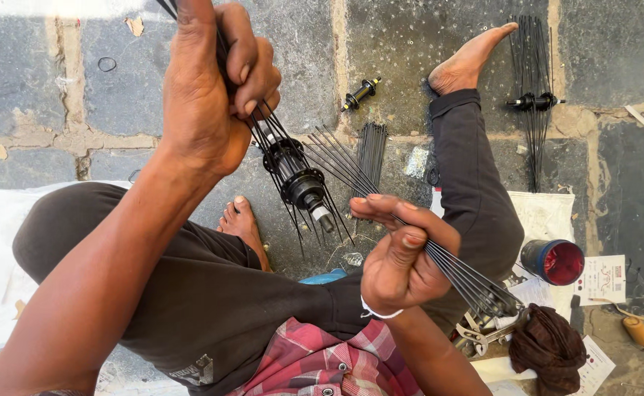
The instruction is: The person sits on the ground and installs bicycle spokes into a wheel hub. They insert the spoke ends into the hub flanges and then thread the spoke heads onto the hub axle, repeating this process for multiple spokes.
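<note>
Spokes (454, 268) are pinched in the right hand (399, 264); hub (300, 183) spokes are gripped by the left hand (212, 88). Slippage and tangling are judged likely.

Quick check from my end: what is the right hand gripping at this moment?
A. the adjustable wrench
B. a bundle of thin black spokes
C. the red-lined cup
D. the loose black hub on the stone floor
B: the right hand is closed around a bundle of thin black spokes, while the wrench, the cup and the loose hub all lie untouched on the ground.
</note>
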